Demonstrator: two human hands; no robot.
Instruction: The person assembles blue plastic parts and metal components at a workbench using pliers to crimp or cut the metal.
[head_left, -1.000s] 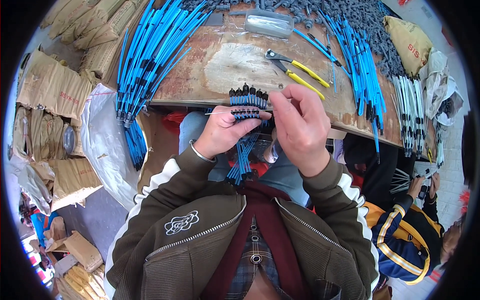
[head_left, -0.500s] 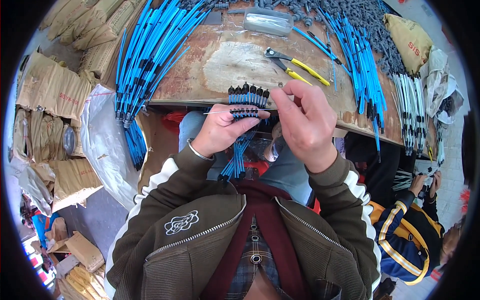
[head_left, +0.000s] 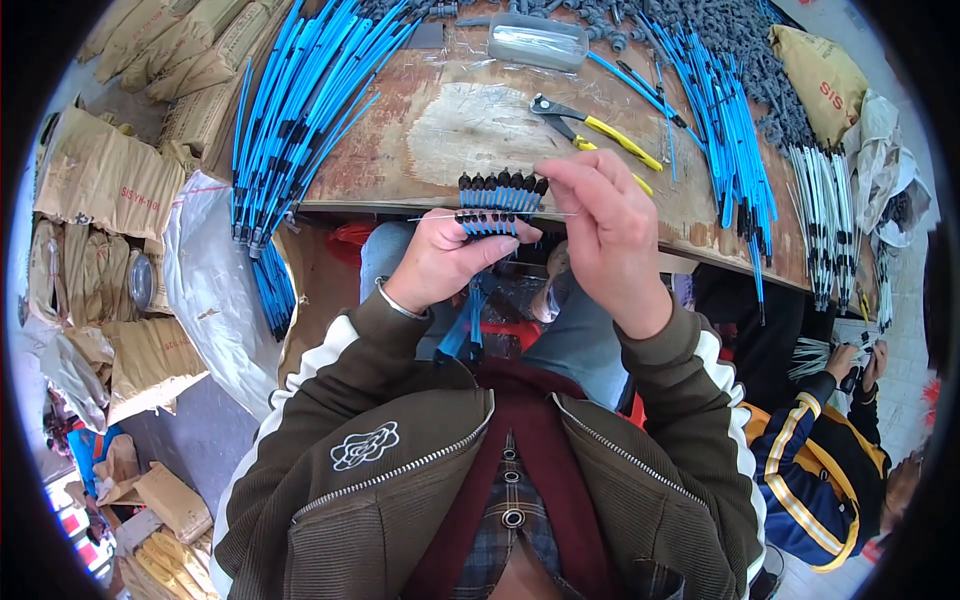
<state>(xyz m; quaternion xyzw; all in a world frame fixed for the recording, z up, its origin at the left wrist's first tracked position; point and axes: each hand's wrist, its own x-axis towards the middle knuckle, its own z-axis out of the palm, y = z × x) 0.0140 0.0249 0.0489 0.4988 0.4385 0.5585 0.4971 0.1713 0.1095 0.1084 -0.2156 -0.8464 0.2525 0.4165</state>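
Observation:
My left hand (head_left: 440, 262) is closed around a row of thin blue tubes (head_left: 503, 199) with black end fittings, above my lap. A thin, straight metal wire (head_left: 430, 218) lies crosswise along the row and sticks out on both sides. My right hand (head_left: 615, 225) is raised at the row's right end, fingers bent. Its index fingertip touches the rightmost black fittings (head_left: 541, 185); the thumb and whatever is pinched are hidden. Lower parts of the blue tubes (head_left: 462, 335) hang blurred below my left hand.
On the wooden table (head_left: 470, 125) lie yellow-handled pliers (head_left: 600, 130) and a clear tray (head_left: 538, 43) of thin wires. Bundles of blue tubes flank it, left (head_left: 300, 110) and right (head_left: 720, 130). Grey fittings (head_left: 690, 40) are heaped behind. Another person's hands (head_left: 860, 365) work at far right.
My right hand has moved left and slightly up, its fingertips now at the black fittings. The hanging tubes have shifted and blurred. My left hand keeps its hold.

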